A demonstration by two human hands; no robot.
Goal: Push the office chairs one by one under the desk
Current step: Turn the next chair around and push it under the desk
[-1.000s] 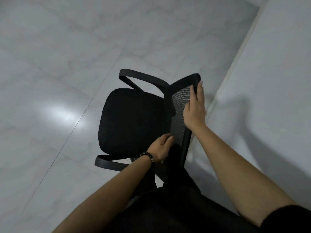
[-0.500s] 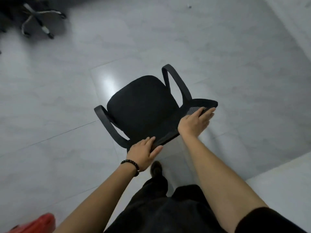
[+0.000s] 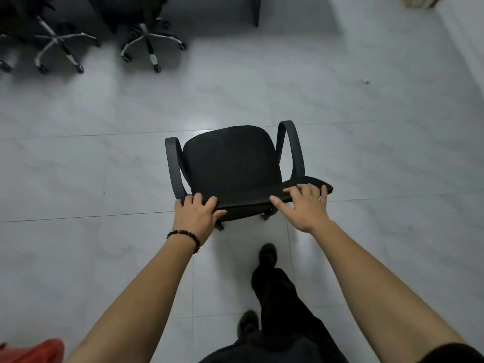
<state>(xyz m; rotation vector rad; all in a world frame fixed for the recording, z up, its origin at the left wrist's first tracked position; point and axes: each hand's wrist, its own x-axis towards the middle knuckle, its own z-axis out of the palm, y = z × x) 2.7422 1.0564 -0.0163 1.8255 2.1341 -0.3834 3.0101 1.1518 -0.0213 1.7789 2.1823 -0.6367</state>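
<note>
A black office chair with two curved armrests stands on the tiled floor in front of me, its seat facing away towards the desk. My left hand grips the left end of the backrest's top edge, fingers curled over it and thumb along the near side. My right hand rests on the right end of the backrest with its fingers spread and straight. A dark desk leg shows at the top edge; the desktop is out of view.
Two other office chairs with chrome star bases, one at the far left and one beside it, stand in the shadow at the top left. A red object lies at the bottom left. My legs and shoes are right behind the chair.
The chair has swung round with me from beside the white wall. It now faces the desk and the other chairs. Both hands stayed on the backrest.
</note>
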